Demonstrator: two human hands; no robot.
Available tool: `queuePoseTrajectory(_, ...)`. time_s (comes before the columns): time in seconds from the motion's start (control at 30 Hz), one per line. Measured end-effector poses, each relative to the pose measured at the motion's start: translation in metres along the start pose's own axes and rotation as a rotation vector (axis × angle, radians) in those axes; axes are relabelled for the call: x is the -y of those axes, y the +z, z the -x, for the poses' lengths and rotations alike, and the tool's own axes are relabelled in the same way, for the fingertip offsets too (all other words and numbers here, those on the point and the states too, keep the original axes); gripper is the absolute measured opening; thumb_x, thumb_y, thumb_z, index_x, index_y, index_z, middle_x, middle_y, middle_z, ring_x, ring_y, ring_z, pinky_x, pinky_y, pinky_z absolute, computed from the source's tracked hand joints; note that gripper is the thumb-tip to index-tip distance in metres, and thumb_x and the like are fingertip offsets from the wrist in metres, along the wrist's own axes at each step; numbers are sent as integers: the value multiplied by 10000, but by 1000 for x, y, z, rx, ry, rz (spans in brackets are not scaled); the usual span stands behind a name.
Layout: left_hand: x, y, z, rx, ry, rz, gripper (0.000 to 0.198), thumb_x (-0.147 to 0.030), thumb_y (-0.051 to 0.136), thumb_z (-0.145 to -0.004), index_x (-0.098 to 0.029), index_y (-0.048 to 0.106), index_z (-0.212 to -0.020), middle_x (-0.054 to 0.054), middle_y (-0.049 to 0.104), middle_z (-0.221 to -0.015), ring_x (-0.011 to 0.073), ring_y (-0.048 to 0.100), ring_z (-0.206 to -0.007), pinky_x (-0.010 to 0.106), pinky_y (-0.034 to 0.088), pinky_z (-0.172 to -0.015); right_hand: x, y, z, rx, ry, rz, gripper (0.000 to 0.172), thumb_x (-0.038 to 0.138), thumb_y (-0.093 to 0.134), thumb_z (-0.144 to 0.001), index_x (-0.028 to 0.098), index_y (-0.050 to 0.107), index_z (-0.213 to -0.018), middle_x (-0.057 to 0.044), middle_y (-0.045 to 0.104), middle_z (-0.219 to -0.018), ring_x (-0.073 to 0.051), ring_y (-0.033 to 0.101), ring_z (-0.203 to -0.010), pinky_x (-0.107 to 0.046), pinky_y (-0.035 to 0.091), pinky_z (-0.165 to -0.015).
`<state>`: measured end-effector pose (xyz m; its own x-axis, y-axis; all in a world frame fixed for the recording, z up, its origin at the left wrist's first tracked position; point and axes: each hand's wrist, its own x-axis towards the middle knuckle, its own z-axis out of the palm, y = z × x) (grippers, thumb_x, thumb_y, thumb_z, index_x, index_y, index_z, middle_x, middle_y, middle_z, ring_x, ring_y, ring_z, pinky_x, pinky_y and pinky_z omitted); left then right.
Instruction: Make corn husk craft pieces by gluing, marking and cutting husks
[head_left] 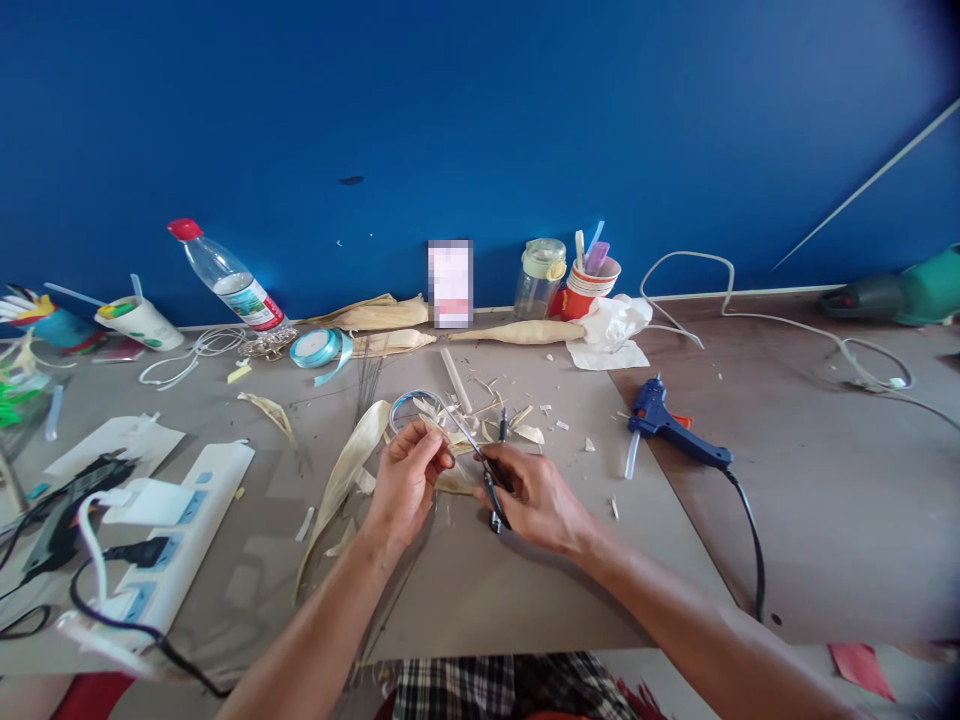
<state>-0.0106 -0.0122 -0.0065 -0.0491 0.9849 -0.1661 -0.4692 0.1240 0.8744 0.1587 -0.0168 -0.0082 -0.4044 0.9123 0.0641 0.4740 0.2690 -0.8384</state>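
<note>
Right hand [536,490] gripping scissors [491,490] — black handles, slim silvery blades — left hand [409,475] pinching small pale scrap [435,428]

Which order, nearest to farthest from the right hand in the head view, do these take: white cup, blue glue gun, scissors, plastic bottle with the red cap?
1. Scissors, held in the right hand.
2. Blue glue gun, to that hand's right.
3. Plastic bottle, ahead and well to the left.
4. White cup, farther left, past the bottle.
</note>
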Motion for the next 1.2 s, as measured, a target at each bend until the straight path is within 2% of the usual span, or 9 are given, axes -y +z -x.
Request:
queuePoseTrajectory(0.17,0,0,1,15,-22,-33,194,-284,679,-748,-162,558,-657,-29,530,-575,80,487,-575,199,385,-588,3,-1,-1,-17,-65,117,211,198,617,-721,178,632,-930,9,591,-638,-128,504,-589,-228,384,-607)
queuePoseTrajectory(0.33,0,2,2,18,-38,-30,172,-272,704,-716,-152,586,-678,-36,526,-599,65,476,-563,185,387,-576,1,2,-1,-5,-106,199,239,187,617,-729,178,636,-966,2,620,-652,-146,537,-625,-244,393,-659)
queuePoseTrajectory(0.87,0,-1,0,19,-89,-8,210,-271,737,-684,-148,570,-649,-38,530,-618,55,476,-549,173,395,-549,-3,1,0,-26,-154,247,273,159,567,-750,183,643,-1011,-18,671,-688,-169,565,-673,-251,406,-679)
queuePoseTrajectory(1.2,-2,-3,0,27,-64,-38,186,-259,726,-697,-148,581,-658,-32,541,-618,57,480,-552,177,383,-557,-3,-1,0,-26,-163,244,252,165,590,-737,178,642,-983,-13,664,-690,-161,571,-654,-268,401,-711)
